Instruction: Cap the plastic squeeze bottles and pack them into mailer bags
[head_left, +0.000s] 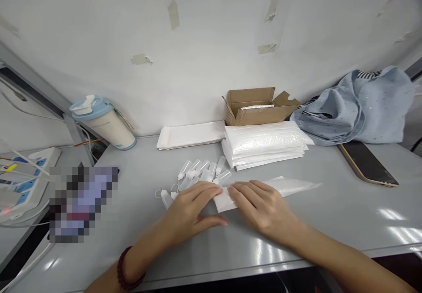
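A white bubble mailer (224, 201) lies on the grey table between my hands, its long clear end (292, 186) stretching out to the right. My left hand (194, 209) touches the mailer's left end with its fingertips, the thumb spread well apart. Over the middle of the mailer rests my right hand (263, 205), palm down, its fingers pressing on the surface and its thumb hidden. Several small clear plastic squeeze bottles (206, 174) lie in a loose heap just behind my left hand, which partly covers them.
Behind stand a stack of white bubble mailers (267, 143), a flat white pack (191, 135) and an open cardboard box (260, 116). A tumbler (107, 124) and a pixelated item (84, 203) are left, beside a power strip (33, 183). A phone (369, 163) and blue cloth bag (359, 108) lie right.
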